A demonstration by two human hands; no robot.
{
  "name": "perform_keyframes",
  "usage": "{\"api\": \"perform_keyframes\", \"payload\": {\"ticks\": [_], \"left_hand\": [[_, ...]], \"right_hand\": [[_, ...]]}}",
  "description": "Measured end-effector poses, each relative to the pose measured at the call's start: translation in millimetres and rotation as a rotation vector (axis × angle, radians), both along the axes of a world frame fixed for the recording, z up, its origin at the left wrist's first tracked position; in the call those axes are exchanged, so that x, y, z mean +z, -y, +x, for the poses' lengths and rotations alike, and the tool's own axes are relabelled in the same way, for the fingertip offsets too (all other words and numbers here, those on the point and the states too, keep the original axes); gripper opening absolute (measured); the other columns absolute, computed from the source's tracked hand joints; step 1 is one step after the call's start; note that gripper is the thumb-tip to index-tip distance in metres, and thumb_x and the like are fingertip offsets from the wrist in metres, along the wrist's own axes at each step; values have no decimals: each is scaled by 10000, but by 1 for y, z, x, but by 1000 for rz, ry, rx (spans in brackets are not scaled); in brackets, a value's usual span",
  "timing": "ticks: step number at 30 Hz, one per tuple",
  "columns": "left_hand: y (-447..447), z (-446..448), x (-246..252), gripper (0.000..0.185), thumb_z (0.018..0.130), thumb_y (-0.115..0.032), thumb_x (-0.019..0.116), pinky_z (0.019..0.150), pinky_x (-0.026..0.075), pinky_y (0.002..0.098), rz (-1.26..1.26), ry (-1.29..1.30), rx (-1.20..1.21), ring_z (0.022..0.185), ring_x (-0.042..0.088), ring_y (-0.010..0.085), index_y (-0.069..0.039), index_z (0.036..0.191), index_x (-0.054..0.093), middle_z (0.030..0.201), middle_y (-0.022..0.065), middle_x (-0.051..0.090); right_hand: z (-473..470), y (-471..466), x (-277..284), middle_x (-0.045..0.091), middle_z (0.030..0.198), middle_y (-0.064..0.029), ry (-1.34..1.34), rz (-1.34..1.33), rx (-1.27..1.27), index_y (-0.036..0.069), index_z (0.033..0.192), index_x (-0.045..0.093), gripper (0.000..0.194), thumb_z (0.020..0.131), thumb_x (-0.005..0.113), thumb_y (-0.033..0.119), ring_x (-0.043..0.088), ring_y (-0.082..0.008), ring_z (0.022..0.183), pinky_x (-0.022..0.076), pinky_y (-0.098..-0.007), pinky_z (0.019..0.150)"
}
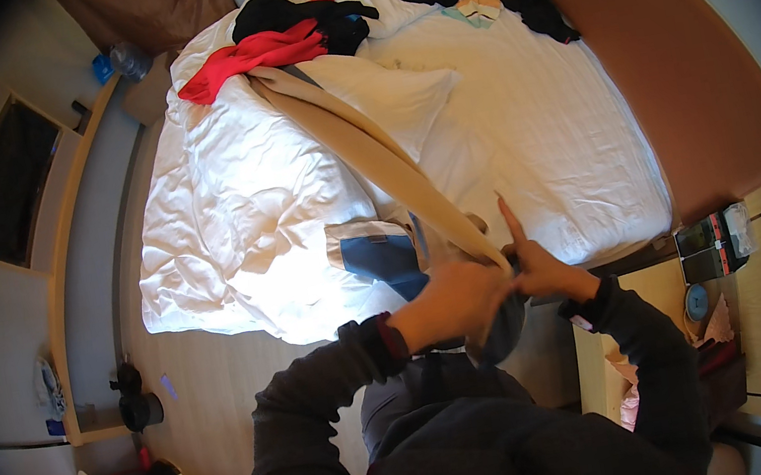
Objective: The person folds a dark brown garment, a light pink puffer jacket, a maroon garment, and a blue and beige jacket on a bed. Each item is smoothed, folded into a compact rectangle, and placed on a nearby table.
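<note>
A long tan garment (401, 181) stretches in a narrow strip from the bed's far side to my hands. My left hand (455, 299), blurred, grips its near end from the left. On the right, my right hand (545, 272) pinches the same end, its index finger pointing away from me. Grey-blue cloth (505, 330) hangs below both hands. A dark blue and tan piece of cloth (380, 256) lies on the bed just beyond my left hand; whether it belongs to the garment I cannot tell. White bedding (254, 206) lies rumpled under everything.
A red garment (245, 60) and a black garment (298, 17) lie heaped at the bed's far side. Smaller black clothes (542, 10) are near the brown headboard (661, 62). A bedside cabinet (650, 294) stands at right, a wall shelf (69, 206) at left.
</note>
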State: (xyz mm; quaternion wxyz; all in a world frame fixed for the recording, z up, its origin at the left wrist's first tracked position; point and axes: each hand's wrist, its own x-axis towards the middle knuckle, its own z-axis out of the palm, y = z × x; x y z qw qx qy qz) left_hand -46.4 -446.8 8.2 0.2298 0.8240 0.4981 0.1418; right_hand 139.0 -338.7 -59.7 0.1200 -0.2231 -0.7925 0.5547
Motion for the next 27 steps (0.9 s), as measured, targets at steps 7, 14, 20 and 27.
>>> {"api": "perform_keyframes", "payload": {"ticks": [7,14,20,27], "left_hand": [[25,56,49,263,938,-284,559,663,495,414,4,469,-472,721,630,325,-61,846,664,772,118,643],[-12,12,26,188,852,-253,704,671,500,376,457,502,-18,718,632,259,-77,898,659,767,65,640],[-101,-86,-37,791,732,-137,750,1059,315,484,494,-95,632,1278,417,358,-132,1422,363,1373,179,448],[-178,-127,-106,874,683,-166,725,1076,270,608,114,-374,385,1351,380,386,-170,1470,347,1408,192,473]], "right_hand": [[-13,24,14,621,1220,-193,-203,57,91,51,1373,467,584,847,678,193,637,-267,1068,503,-361,891],[36,17,29,697,866,-101,-288,515,-383,29,1012,700,221,797,682,80,683,-246,786,536,-321,684],[60,24,51,688,985,-163,-398,829,-306,77,1065,703,321,745,708,101,669,-337,874,551,-392,761],[44,14,61,686,1017,-148,-345,711,-227,92,1074,698,334,741,709,116,662,-345,886,544,-402,778]]}}
